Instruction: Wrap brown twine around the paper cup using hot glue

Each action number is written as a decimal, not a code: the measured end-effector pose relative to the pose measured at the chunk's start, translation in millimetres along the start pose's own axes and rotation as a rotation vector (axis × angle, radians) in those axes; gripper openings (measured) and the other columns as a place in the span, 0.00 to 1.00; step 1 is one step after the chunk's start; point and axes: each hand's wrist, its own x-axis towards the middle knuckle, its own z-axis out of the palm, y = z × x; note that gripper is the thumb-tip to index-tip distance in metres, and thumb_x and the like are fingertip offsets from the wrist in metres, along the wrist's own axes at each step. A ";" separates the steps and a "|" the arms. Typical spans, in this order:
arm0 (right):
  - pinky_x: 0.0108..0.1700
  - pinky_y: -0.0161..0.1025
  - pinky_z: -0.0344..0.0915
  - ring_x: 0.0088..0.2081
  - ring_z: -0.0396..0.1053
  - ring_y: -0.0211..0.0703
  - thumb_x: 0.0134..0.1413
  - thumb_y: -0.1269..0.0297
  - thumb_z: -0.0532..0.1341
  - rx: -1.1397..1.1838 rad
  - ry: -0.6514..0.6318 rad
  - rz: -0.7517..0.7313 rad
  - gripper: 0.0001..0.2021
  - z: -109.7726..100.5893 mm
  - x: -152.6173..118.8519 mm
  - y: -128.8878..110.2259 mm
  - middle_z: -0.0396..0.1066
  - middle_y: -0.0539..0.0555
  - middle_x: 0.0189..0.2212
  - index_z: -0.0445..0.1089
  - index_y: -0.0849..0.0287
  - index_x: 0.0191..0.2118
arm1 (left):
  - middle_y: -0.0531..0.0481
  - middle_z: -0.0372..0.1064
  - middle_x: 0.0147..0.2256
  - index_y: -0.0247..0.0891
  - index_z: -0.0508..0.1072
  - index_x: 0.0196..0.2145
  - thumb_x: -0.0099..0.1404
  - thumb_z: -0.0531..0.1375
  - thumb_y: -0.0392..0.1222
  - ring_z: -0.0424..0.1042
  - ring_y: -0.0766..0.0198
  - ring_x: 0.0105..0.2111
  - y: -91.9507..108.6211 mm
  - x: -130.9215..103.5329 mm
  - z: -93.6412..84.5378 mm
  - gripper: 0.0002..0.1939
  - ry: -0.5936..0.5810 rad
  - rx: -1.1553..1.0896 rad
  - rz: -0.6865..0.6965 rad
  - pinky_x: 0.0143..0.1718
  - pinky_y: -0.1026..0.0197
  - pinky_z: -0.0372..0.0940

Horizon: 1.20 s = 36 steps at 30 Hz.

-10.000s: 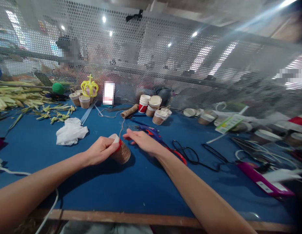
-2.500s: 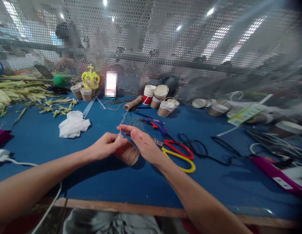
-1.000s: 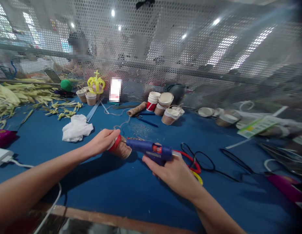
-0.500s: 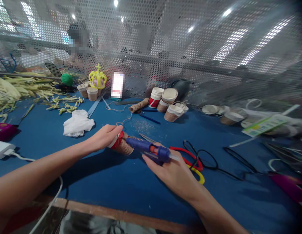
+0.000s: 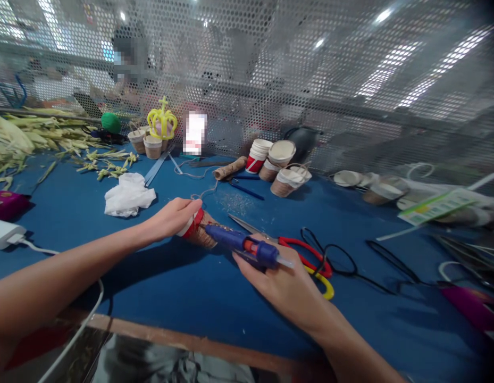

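My left hand (image 5: 178,215) grips a small red and white paper cup (image 5: 195,229) that lies tilted, its lower part wrapped in brown twine. A strand of twine (image 5: 209,190) runs from the cup toward a twine roll (image 5: 229,168). My right hand (image 5: 284,271) is closed around a blue hot glue gun (image 5: 242,242), with a clear glue stick out of its back end. The gun's nozzle points at the twine-wrapped side of the cup; whether they touch I cannot tell. Scissors with red and yellow handles (image 5: 306,252) lie partly behind my right hand.
Twine-wrapped cups (image 5: 284,181) stand by the perforated metal screen (image 5: 239,64). White tissue (image 5: 129,195), corn husks (image 5: 15,138) and a yellow crown-shaped piece (image 5: 162,123) are at the left. Black cord (image 5: 342,260) and a green-white packet (image 5: 434,206) lie at the right. Beyond the screen is a person.
The camera view has shifted slightly. My left hand still holds the cup and my right hand the glue gun, in nearly the same poses.
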 end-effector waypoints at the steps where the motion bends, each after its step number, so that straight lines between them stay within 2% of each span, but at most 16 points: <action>1: 0.27 0.34 0.61 0.26 0.65 0.38 0.50 0.68 0.55 -0.001 -0.003 -0.002 0.02 0.0 -0.1 0.0 0.68 0.50 0.24 0.64 0.57 0.28 | 0.46 0.70 0.23 0.32 0.69 0.25 0.57 0.48 0.53 0.68 0.62 0.25 -0.6 0.3 -0.1 0.21 -0.001 0.007 0.005 0.26 0.63 0.62; 14: 0.25 0.34 0.59 0.22 0.62 0.36 0.50 0.68 0.55 0.021 -0.040 0.025 0.04 0.5 -0.6 -2.2 0.64 0.47 0.21 0.60 0.57 0.26 | 0.48 0.68 0.21 0.33 0.67 0.21 0.57 0.47 0.53 0.65 0.65 0.21 -1.1 0.2 -0.8 0.21 0.039 0.080 0.027 0.22 0.65 0.59; 19: 0.28 0.33 0.60 0.24 0.63 0.36 0.51 0.67 0.55 0.039 0.010 0.026 0.05 0.2 -0.9 -0.2 0.64 0.47 0.21 0.60 0.57 0.26 | 0.46 0.70 0.24 0.32 0.70 0.25 0.58 0.47 0.53 0.67 0.64 0.24 0.6 -0.9 0.3 0.22 0.009 0.044 0.018 0.25 0.64 0.60; 25: 0.26 0.34 0.59 0.23 0.62 0.36 0.50 0.68 0.55 0.033 -0.060 0.044 0.05 -0.6 -0.6 -2.6 0.64 0.47 0.21 0.60 0.57 0.25 | 0.49 0.67 0.20 0.33 0.66 0.21 0.58 0.48 0.52 0.63 0.67 0.20 2.0 -2.3 1.5 0.20 0.033 0.040 0.007 0.21 0.66 0.58; 30: 0.26 0.33 0.60 0.23 0.63 0.36 0.50 0.68 0.55 0.007 0.008 0.039 0.04 -1.9 0.0 -1.2 0.65 0.47 0.21 0.61 0.57 0.25 | 0.46 0.70 0.23 0.30 0.70 0.26 0.58 0.47 0.52 0.66 0.63 0.24 0.0 -3.6 1.5 0.22 0.003 0.046 0.049 0.24 0.64 0.61; 36: 0.27 0.33 0.61 0.25 0.65 0.37 0.49 0.70 0.55 0.019 -0.009 0.054 0.03 -1.5 -1.5 -1.8 0.66 0.49 0.22 0.63 0.59 0.26 | 0.48 0.70 0.23 0.30 0.71 0.25 0.59 0.46 0.52 0.66 0.63 0.24 -1.9 -6.2 1.3 0.24 0.018 0.130 0.123 0.26 0.64 0.61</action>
